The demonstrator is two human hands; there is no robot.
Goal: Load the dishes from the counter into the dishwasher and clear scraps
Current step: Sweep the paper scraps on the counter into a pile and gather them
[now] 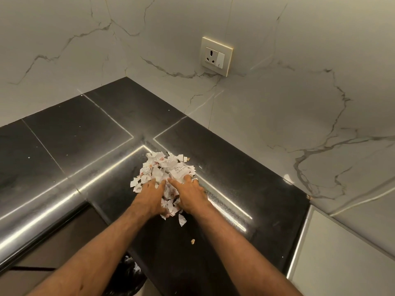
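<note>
A white marble wall (277,99) backs a black L-shaped counter (85,133). A pile of torn paper scraps (166,169) lies near the counter's inner front corner. The left hand (149,197) and right hand (191,195) press its near side, fingers straight and spread, with scraps between them. A socket (216,56) is on the wall above the back edge. A crumb (193,242) lies nearer the front edge.

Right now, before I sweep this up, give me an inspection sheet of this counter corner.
Surface: black counter, glossy, seamed.
Job's things: pile of torn paper scraps near the corner; no dishes seen.
Clutter: loose crumb between the forearms.
Grips: left hand and right hand flank the pile, fingers on it.
Cables: nothing seen.
Surroundings: marble wall, wall socket, black-bagged bin below.
</note>
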